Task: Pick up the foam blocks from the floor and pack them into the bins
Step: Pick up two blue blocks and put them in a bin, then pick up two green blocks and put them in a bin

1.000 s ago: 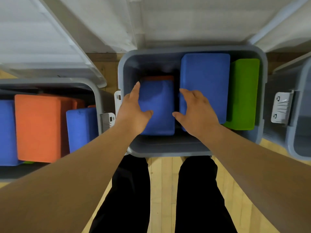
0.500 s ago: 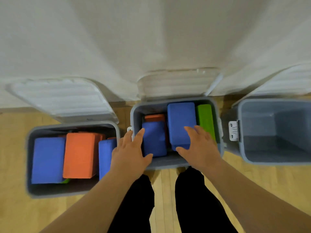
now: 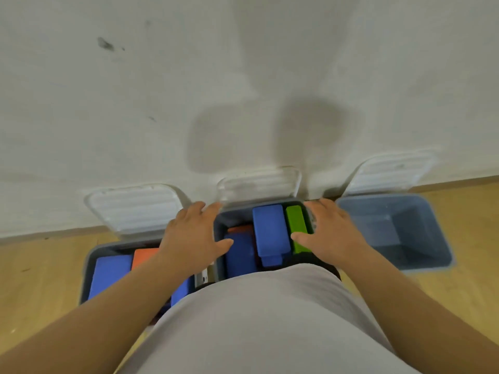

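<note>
Over the middle bin, left grip and right grip spread, holding nothing.
Blue block seems high; forcing more in could pop it out.

A scuffed white wall meets a light wooden floor.

We see three bins in a row on the floor against the wall: left bin, middle bin, right bin. The middle bin's lid leans on the wall behind it. Foam blocks stand in the middle bin; more blocks seemingly fill the left bin. The left hand and right hand flank the middle bin's rims.
</note>
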Available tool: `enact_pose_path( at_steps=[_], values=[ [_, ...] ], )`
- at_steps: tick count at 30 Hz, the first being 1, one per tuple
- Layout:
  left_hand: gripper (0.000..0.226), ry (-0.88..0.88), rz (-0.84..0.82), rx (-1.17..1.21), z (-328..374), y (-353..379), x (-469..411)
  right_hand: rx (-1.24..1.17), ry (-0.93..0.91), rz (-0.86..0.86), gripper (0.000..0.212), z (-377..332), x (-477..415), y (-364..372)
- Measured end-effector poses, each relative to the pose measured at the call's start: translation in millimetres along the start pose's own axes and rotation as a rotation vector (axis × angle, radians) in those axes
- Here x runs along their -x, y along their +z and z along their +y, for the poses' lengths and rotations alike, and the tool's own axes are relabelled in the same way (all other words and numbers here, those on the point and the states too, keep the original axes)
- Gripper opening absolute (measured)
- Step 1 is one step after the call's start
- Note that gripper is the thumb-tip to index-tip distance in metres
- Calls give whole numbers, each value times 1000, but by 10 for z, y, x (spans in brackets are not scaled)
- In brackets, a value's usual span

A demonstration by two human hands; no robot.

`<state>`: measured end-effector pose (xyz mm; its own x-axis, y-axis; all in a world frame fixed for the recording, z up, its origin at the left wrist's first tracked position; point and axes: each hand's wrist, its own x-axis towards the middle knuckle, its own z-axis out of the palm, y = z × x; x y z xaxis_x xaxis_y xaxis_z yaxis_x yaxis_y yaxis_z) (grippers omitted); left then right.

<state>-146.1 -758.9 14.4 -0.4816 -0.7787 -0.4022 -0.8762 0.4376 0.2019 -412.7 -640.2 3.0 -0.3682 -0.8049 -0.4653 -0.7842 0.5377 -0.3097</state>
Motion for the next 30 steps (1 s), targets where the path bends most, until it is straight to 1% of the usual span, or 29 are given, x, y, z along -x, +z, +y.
enact_pose_path(
  at_steps=[4, 8, 12, 16, 20, 24, 27, 30],
  values=[
    [87, -105, 71, 114, 386, 60, 79, 78, -103, -66, 87, 216, -129, -275],
    [90, -275, 128, 199, 884, 322, 355, 231, -276, -172, 90, 483, -259, -527],
    [93, -552, 150, 303, 1407, 647, 904, 414, -476, -278, 93, 593, -270, -562],
    [89, -834, 129, 479, 1779, 1047, 1736, 652, -712, -391, 93, 413, -33, -366],
    [88, -1109, 181, 620, 2158, 1515, 2651, 790, -937, -435, 90, 146, 511, -49],
    [89, -1353, 273, 742, 2716, 2085, 3573, 940, -1168, -493, 90, 62, 1355, 412],
    [90, -1533, 357, 822, 3380, 2607, 4355, 1058, -1340, -553, 91, 202, 2249, 880],
    [91, -1743, 411, 910, 4232, 3179, 5238, 1163, -1551, -630, 89, 567, 3379, 1399]
  ],
)
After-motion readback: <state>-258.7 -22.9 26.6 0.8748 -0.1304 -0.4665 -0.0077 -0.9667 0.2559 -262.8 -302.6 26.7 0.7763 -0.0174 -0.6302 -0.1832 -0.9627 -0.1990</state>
